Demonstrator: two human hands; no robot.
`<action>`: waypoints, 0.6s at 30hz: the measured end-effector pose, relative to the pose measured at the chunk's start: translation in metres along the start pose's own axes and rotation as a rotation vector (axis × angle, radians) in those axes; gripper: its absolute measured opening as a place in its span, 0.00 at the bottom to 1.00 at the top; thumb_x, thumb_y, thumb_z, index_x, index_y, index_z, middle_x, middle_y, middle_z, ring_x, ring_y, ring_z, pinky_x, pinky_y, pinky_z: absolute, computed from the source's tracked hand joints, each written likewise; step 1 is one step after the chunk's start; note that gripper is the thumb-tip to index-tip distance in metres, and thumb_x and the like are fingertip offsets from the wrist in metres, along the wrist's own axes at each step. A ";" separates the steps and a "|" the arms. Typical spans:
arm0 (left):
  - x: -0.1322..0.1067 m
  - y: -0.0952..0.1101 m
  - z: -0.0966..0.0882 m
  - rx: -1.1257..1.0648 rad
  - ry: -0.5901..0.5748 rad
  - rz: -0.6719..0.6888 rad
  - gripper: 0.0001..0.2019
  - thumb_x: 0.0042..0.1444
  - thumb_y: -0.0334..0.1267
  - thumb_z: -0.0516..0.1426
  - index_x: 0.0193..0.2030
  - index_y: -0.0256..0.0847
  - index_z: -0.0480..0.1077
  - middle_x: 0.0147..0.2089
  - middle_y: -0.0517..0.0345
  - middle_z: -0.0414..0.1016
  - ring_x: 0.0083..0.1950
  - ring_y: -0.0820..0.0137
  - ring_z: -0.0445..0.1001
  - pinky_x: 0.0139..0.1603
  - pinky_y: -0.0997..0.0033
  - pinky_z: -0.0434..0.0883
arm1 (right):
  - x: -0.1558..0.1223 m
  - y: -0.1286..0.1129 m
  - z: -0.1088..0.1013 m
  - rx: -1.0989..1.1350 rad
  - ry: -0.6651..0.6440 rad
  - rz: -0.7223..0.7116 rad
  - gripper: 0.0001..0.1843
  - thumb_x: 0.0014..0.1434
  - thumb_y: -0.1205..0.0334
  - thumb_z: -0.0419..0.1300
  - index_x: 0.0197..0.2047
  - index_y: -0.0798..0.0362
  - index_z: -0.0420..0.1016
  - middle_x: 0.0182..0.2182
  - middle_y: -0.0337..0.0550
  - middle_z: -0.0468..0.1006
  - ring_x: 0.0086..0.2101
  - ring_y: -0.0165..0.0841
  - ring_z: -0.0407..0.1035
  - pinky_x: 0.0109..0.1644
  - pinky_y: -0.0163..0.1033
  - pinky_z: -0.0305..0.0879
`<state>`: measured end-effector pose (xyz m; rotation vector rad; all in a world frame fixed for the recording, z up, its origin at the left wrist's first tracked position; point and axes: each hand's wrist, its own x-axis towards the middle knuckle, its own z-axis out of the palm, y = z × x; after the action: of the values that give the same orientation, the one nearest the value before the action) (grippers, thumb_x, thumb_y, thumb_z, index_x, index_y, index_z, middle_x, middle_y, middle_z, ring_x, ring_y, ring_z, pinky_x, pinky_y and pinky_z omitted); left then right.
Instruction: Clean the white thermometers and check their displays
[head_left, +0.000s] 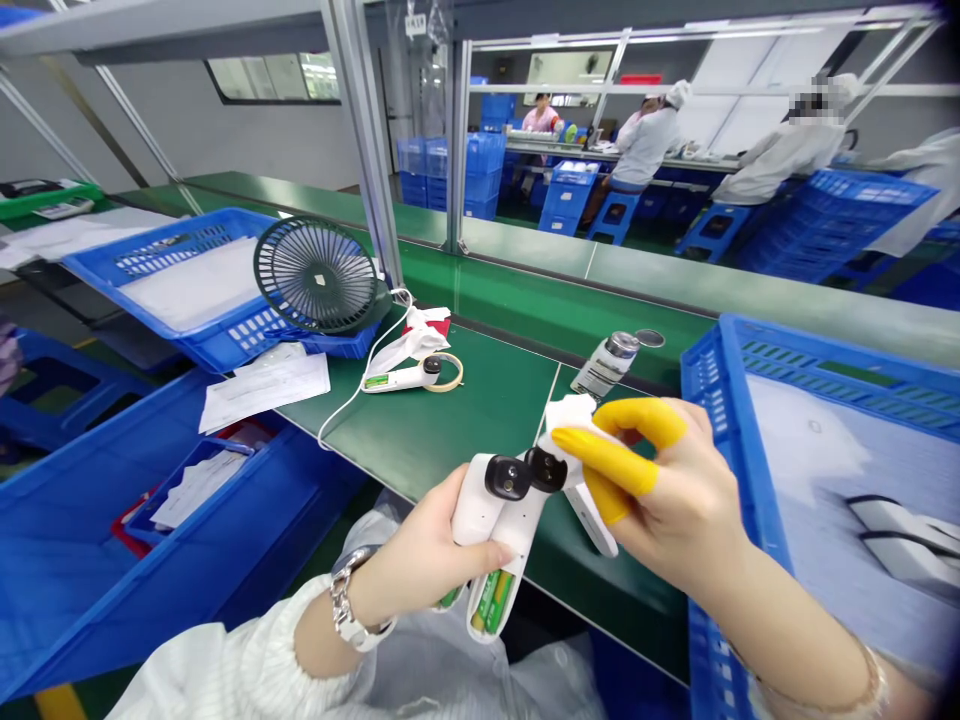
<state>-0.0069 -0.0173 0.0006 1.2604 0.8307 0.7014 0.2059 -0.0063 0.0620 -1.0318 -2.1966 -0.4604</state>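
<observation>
My left hand (442, 550) is closed around two white handheld devices with black two-lens heads, held side by side. The nearer white device (499, 560) has an uncovered battery bay showing green batteries (493, 598). My right hand (675, 480), with yellow finger cots, pinches a white wipe (570, 412) against the black head (546, 470) of that device. Behind the right fingers, another white device (595, 520) shows partly over the green table. A third similar device (397, 378) lies farther back, its head beside a tape roll (450, 372).
A bottle with a metal top (606, 365) stands behind my right hand. On the right, a blue crate (709, 400) holds white devices. Left are a dark fan (315, 275), papers (266, 395), and blue bins (90, 480). A white cable (346, 405) crosses the table (420, 440). Co-workers sit beyond.
</observation>
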 end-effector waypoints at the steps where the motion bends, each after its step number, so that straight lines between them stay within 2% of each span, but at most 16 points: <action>1: 0.000 0.000 0.000 0.007 0.003 -0.002 0.23 0.48 0.33 0.62 0.52 0.46 0.63 0.44 0.60 0.70 0.43 0.68 0.69 0.43 0.68 0.67 | 0.000 -0.002 0.000 0.037 -0.019 -0.027 0.14 0.53 0.74 0.56 0.41 0.50 0.74 0.36 0.45 0.67 0.32 0.34 0.60 0.40 0.46 0.56; 4: 0.001 -0.001 0.000 0.048 0.036 0.012 0.26 0.48 0.31 0.61 0.54 0.48 0.61 0.48 0.59 0.70 0.47 0.66 0.69 0.47 0.66 0.67 | 0.000 -0.011 0.002 0.116 -0.109 -0.105 0.17 0.51 0.76 0.54 0.42 0.51 0.74 0.35 0.46 0.67 0.32 0.34 0.59 0.41 0.48 0.57; 7: 0.002 0.000 0.001 0.093 0.079 0.026 0.26 0.49 0.30 0.61 0.54 0.49 0.60 0.49 0.60 0.70 0.48 0.66 0.69 0.49 0.65 0.67 | 0.001 -0.016 0.005 0.098 -0.137 -0.114 0.16 0.51 0.76 0.54 0.39 0.52 0.75 0.34 0.47 0.69 0.32 0.35 0.58 0.41 0.49 0.57; 14: 0.002 -0.001 0.000 0.157 0.102 0.033 0.23 0.50 0.32 0.60 0.53 0.48 0.61 0.46 0.60 0.72 0.45 0.65 0.70 0.45 0.66 0.68 | 0.001 -0.022 0.006 0.137 -0.168 -0.016 0.14 0.52 0.74 0.55 0.41 0.55 0.74 0.32 0.47 0.71 0.30 0.35 0.60 0.43 0.51 0.58; 18: 0.003 -0.004 0.000 0.199 0.100 0.044 0.22 0.49 0.31 0.60 0.52 0.47 0.61 0.45 0.60 0.72 0.43 0.66 0.71 0.43 0.67 0.68 | -0.001 -0.021 0.001 0.373 -0.190 0.065 0.10 0.54 0.71 0.53 0.38 0.52 0.71 0.31 0.44 0.69 0.32 0.34 0.63 0.40 0.46 0.60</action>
<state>-0.0059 -0.0155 -0.0038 1.4347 0.9754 0.7354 0.1892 -0.0193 0.0599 -0.9677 -2.2891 0.0817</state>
